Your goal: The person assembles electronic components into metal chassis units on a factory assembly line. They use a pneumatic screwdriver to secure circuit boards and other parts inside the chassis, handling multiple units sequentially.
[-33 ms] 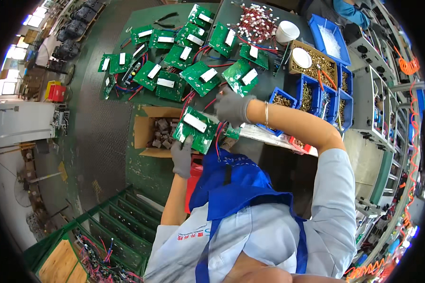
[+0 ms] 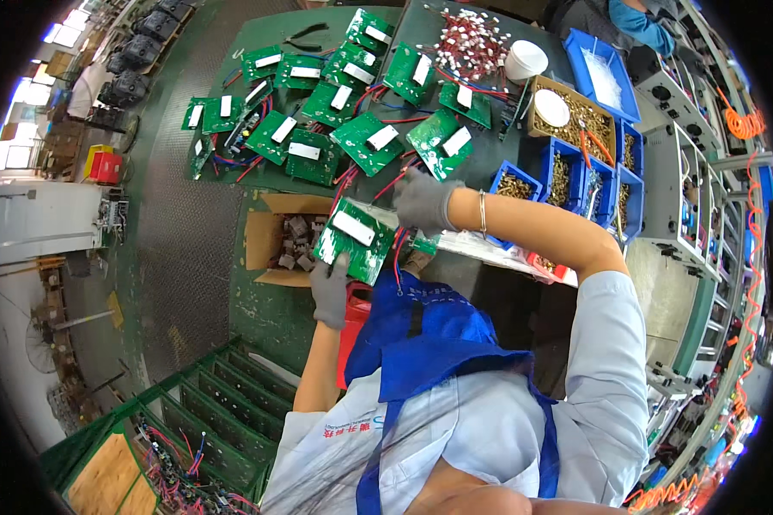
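A green circuit board (image 2: 345,251) with a white label strip is tilted above the table's front edge. My left hand (image 2: 329,292), in a grey glove, grips it by its lower left edge, thumb on the upper face. Red, blue and black wires (image 2: 398,254) hang from its right side. My gloved right hand (image 2: 424,199) is beyond and to the right of that board, its fingers curled together. A red wire (image 2: 388,187) runs up to those fingertips, which partly hide it. Just past them lies another green board (image 2: 439,144) on the table.
Several more labelled boards (image 2: 367,142) cover the table, with pliers (image 2: 304,36) behind. Blue bins (image 2: 514,182) of brass parts stand at right, near a white tub (image 2: 526,60) and heaped connectors (image 2: 471,41). An open carton (image 2: 259,243) sits left of my hands; a green rack (image 2: 206,393) stands lower left.
My right hand has drawn back slightly from the board beyond it. The left hand and its board have barely moved, and the whole view has shifted a little.
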`<state>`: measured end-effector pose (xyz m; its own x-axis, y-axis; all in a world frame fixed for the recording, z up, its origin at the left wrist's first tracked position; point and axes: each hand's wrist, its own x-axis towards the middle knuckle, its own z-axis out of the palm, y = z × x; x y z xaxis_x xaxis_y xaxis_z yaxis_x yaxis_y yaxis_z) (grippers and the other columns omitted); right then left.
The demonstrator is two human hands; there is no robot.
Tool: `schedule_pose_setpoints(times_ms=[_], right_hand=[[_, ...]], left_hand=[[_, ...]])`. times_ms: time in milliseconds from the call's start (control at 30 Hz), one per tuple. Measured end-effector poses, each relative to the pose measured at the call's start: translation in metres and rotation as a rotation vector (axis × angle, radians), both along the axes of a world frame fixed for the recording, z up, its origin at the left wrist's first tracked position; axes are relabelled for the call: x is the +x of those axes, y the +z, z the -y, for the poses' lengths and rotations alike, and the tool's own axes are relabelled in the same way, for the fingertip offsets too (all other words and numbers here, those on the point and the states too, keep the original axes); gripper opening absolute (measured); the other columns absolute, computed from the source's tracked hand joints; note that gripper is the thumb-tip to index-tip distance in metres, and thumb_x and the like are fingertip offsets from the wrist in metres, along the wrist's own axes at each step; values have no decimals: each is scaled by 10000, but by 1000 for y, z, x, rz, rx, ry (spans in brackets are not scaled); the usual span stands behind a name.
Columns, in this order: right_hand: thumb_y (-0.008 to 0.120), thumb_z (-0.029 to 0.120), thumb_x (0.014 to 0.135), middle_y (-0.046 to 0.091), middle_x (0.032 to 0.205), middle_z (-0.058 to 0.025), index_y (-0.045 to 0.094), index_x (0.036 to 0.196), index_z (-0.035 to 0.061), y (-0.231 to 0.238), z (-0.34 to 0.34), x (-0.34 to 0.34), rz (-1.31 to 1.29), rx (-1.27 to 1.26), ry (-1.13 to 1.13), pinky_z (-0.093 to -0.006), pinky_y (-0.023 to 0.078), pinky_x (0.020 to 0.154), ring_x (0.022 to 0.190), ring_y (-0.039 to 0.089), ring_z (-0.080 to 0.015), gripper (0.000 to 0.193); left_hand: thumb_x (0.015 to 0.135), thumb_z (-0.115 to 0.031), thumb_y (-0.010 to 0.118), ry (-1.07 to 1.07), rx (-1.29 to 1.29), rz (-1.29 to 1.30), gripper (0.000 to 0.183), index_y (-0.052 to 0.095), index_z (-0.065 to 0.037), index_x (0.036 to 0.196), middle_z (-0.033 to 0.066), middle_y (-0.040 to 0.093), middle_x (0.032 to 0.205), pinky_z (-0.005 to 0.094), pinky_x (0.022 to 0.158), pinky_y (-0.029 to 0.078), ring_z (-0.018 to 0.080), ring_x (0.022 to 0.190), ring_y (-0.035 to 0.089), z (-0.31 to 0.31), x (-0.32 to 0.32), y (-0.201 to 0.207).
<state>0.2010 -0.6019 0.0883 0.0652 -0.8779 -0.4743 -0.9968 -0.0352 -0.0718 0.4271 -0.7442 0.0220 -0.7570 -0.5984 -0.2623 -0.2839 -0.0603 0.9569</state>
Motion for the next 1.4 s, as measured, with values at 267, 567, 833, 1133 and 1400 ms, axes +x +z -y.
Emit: schedule_pose_setpoints(times_ms=[267, 567, 833, 1133, 1400], right_hand=[[748, 247, 658, 669, 799, -103, 711, 899, 159, 6, -1, 8, 364, -136, 10, -401, 470, 741, 799, 641, -282, 260], [711, 279, 825, 678, 989, -51, 635, 1079, -9, 94, -201, 54, 1248, -1063, -746, -287, 474, 803, 880, 601, -122, 391], [632, 200, 893, 622, 969, -16, 583, 1140, 31, 61, -441, 266, 851, -2521, -1666, -198, 464, 718, 849, 572, -80, 303], [551, 96, 935, 631, 1086, -39, 566, 1132, 49, 76, -552, 386, 291, -3047, -1465, -240, 531, 759, 941, 621, -113, 203], [579, 165, 927, 630, 955, 8, 584, 1049, 90, 84, -629, 371, 20, -3036, -1669, -196, 488, 653, 773, 591, -63, 143]], left_hand=[[898, -249, 617, 217, 127, 34, 343, 571, 20, 1106, 102, 610, 1002, 315, 682, 544, 176, 841, 613, 21, 61, 48], [904, -246, 605, 107, -206, -110, 334, 581, 52, 1053, 97, 612, 930, 318, 631, 512, 171, 720, 594, -17, 51, 130], [897, -149, 581, -650, -327, -320, 245, 613, 52, 1033, 57, 627, 937, 270, 678, 450, 118, 789, 547, -186, -37, 144], [834, -181, 652, -1384, -191, -379, 252, 650, 33, 968, 120, 690, 845, 322, 671, 475, 154, 735, 627, -509, -124, 57], [816, -219, 680, -1579, -98, -81, 279, 643, 23, 950, 118, 680, 812, 352, 637, 488, 157, 707, 617, -716, -210, -69]])
